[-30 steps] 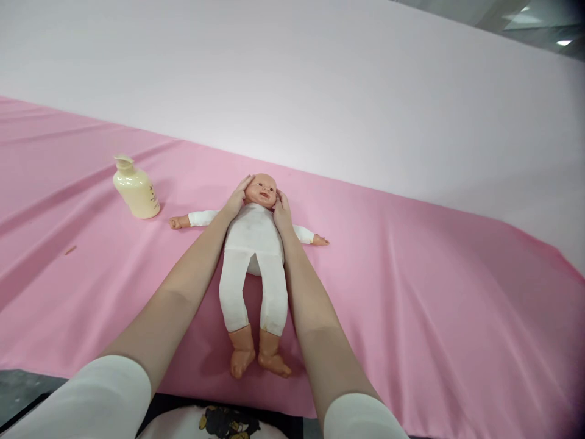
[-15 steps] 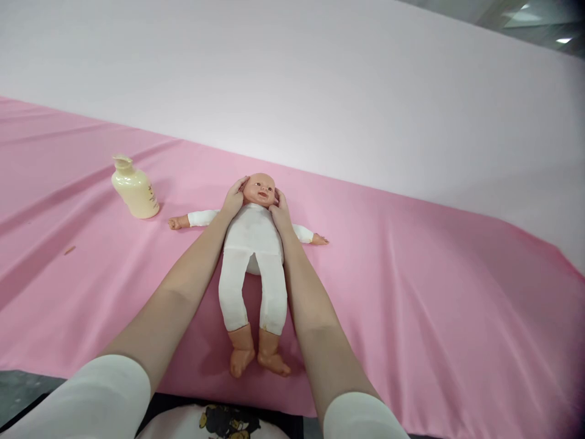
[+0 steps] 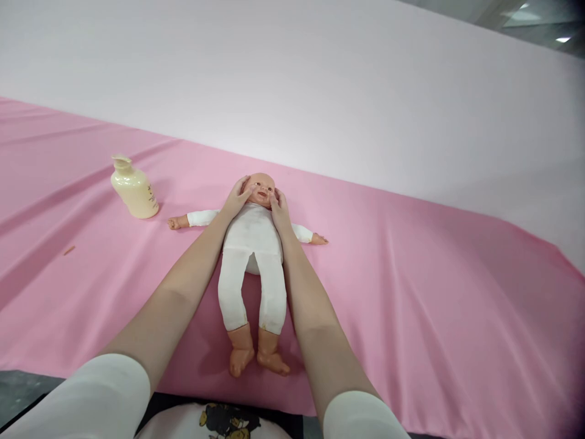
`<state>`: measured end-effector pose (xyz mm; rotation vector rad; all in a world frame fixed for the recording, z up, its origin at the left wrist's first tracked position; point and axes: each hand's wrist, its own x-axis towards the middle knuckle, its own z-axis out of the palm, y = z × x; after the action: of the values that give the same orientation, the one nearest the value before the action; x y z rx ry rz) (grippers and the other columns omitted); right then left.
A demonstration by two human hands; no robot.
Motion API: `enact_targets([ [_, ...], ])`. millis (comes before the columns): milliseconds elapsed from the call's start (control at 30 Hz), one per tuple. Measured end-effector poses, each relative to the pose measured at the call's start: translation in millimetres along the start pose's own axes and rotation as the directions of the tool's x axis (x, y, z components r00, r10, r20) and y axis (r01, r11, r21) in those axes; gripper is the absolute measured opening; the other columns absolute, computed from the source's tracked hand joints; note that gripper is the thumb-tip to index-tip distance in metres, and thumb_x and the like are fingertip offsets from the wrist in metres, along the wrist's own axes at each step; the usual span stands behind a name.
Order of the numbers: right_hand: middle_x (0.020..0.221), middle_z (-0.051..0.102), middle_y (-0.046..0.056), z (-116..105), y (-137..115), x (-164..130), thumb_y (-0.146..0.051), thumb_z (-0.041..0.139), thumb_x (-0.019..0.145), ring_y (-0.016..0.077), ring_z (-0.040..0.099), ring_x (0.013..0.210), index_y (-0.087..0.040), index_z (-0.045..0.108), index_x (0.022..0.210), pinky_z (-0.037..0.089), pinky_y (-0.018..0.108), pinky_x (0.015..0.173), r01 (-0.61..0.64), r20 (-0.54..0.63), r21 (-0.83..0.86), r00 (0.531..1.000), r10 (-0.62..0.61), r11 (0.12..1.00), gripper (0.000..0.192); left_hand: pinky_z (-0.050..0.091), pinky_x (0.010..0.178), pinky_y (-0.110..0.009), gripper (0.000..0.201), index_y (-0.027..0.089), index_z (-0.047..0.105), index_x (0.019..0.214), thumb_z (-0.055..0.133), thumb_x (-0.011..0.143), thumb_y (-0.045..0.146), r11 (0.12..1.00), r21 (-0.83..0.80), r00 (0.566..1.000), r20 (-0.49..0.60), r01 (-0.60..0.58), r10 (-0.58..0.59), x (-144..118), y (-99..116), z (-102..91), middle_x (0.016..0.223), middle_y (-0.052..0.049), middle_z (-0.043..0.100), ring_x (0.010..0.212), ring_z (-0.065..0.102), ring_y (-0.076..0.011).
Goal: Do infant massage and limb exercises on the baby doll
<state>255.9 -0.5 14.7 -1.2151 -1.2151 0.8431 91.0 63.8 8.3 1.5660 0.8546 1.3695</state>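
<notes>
Nearest, below the doll, is a printed shirt front. The doll lies face-up on pink cloth. The left hand and right hand cup its head, thumbs on its cheeks, fingers curved apart from them, partly hidden. Near its outstretched arm stands a cream bottle; past its head, a white panel.

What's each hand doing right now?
Left hand: open, cupped against the left side of the doll's head in view.
Right hand: open, cupped against the right side of the head.
</notes>
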Motion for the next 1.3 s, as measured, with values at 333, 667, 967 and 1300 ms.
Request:
enact_targets([
  [333, 0.153, 0.051, 0.006, -0.8, 3.4, 3.4, -0.059, 0.037, 0.094, 0.0225, 0.052, 0.139, -0.029, 0.047, 0.14, 0.049, 0.045, 0.116, -0.027, -0.011, -0.033, 1.0, 0.027, 0.999, 0.056, 0.036, 0.124, -0.043, 0.052, 0.02, 0.054, 0.133, 0.04, 0.095, 0.052, 0.994, -0.1, 0.997, -0.06, -0.053, 0.047, 3.6, -16.4, 4.8, 0.149, -0.013, 0.054, 0.145, 0.048, -0.0246],
  [667, 0.158, 0.047, 0.007, -2.0, 5.9, 5.5, -0.019, 0.051, 0.067, 0.0246, 0.052, 0.14, -0.024, 0.04, 0.144, 0.043, 0.048, 0.122, -0.019, 0.04, 0.011, 0.999, 0.019, 1.0, 0.078, 0.035, 0.126, -0.047, 0.074, 0.018, 0.05, 0.138, 0.05, 0.064, 0.019, 0.988, -0.155, 1.0, 0.018, 0.026, -0.023, 10.5, -20.9, 2.4, 0.154, -0.011, 0.051, 0.148, 0.044, -0.0291],
  [967, 0.153, 0.052, 0.006, -1.6, 7.3, 5.9, -0.04, 0.043, 0.09, 0.0204, 0.053, 0.138, -0.026, 0.044, 0.141, 0.047, 0.043, 0.118, -0.013, -0.008, 0.01, 1.0, 0.013, 1.0, 0.053, 0.034, 0.127, -0.044, 0.066, 0.016, 0.052, 0.138, 0.046, 0.072, 0.019, 0.986, -0.162, 0.999, -0.017, 0.046, -0.049, 7.6, -13.7, 5.2, 0.153, -0.012, 0.053, 0.146, 0.047, -0.026],
  [1300, 0.153, 0.051, 0.01, -0.7, 0.5, -0.3, -0.072, 0.06, 0.082, 0.0245, 0.051, 0.142, -0.025, 0.049, 0.138, 0.046, 0.042, 0.119, 0.015, -0.021, 0.064, 1.0, -0.014, 0.998, 0.074, 0.034, 0.125, -0.043, 0.066, 0.017, 0.051, 0.136, 0.068, 0.082, 0.051, 1.0, -0.003, 0.999, -0.023, -0.03, 0.03, -2.3, 3.4, 2.3, 0.15, -0.016, 0.053, 0.145, 0.046, -0.0304],
])
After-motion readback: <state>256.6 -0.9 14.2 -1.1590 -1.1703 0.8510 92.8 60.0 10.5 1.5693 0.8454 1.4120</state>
